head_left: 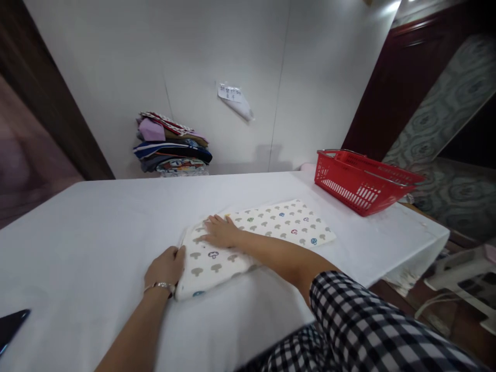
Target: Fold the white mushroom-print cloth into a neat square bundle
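A white cloth printed with grey and a few coloured mushrooms [271,222] lies folded in a long strip on the white-covered table [96,227]. Its left part looks thicker, folded in layers. My left hand [165,269], with a bracelet at the wrist, is closed at the cloth's left edge, thumb along the fold; its other fingers are partly hidden. Lying flat on top of the cloth, my right hand [221,231] has its fingers spread and presses on the thicker part. The right forearm crosses over the cloth's near edge.
A red plastic basket [360,181] stands at the table's back right. Against the wall at the back left is a stack of folded clothes [172,144]. A dark phone-like object [12,326] lies at the left. A white stool [465,279] stands right of the table.
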{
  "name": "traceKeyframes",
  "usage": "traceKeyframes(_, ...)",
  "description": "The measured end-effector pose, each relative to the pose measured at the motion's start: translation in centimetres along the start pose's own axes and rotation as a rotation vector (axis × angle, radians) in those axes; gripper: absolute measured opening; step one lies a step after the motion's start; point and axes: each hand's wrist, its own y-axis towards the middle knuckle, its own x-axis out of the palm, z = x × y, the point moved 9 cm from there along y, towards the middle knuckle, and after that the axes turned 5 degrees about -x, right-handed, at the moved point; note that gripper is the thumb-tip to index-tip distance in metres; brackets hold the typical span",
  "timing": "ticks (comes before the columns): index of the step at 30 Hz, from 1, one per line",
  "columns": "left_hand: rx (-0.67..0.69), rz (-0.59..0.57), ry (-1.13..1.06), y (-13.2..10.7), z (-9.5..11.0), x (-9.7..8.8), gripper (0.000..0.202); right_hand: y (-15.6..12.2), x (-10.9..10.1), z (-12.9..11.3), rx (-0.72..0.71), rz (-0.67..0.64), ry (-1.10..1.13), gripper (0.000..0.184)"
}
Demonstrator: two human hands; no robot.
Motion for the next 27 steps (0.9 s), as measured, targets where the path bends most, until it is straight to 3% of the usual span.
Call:
traceKeyframes(4, 0.0, 0.004, -0.014, 0.3, 0.0, 0.1, 0.044, -2.0, -1.6, 2.0, 0.05, 0.064, -0.03, 0.064)
traceKeyframes(8, -0.014, -0.003, -0.033, 0.6, -0.4, -0.1, 0.042, -3.4, -0.5, 4.1, 0.098, -0.003, -0.036, 0.067)
traceKeyframes(12, -0.029, 0.041, -0.091, -0.2, 0.1, -1.4, 0.044, -3.2, 0.1, 4.3, 0.097, -0.017, -0.042, 0.069)
traceKeyframes(15, 0.133, 0.182, -0.072, -2.1, 3.7, -2.6, 0.05, -3.0, -0.5, 3.9, 0.105, -0.019, -0.021, 0.068)
traceKeyframes(18, 0.398, 0.197, 0.082, -4.6, 8.2, -1.3, 0.057, -4.2, -2.0, 3.8, 0.124, 0.014, 0.008, 0.065)
traceKeyframes(20, 0.444, 0.147, 0.179, -5.1, 8.9, 0.4, 0.062, -6.6, -3.1, 4.4, 0.133, 0.031, 0.022, 0.065)
traceKeyframes(22, 0.425, 0.1, 0.228, -4.6, 8.2, 1.7, 0.065, -10.4, -4.1, 5.9, 0.163, 0.036, 0.02, 0.066)
traceKeyframes(24, 0.428, 0.072, 0.251, -4.0, 7.4, 2.5, 0.067, -15.2, -4.9, 8.7, 0.242, 0.045, -0.017, 0.064)
traceKeyframes(27, 0.425, 0.056, 0.29, -3.3, 6.6, 3.0, 0.07, -22.8, -5.7, 14.1, 0.499, 0.044, -0.102, 0.062)
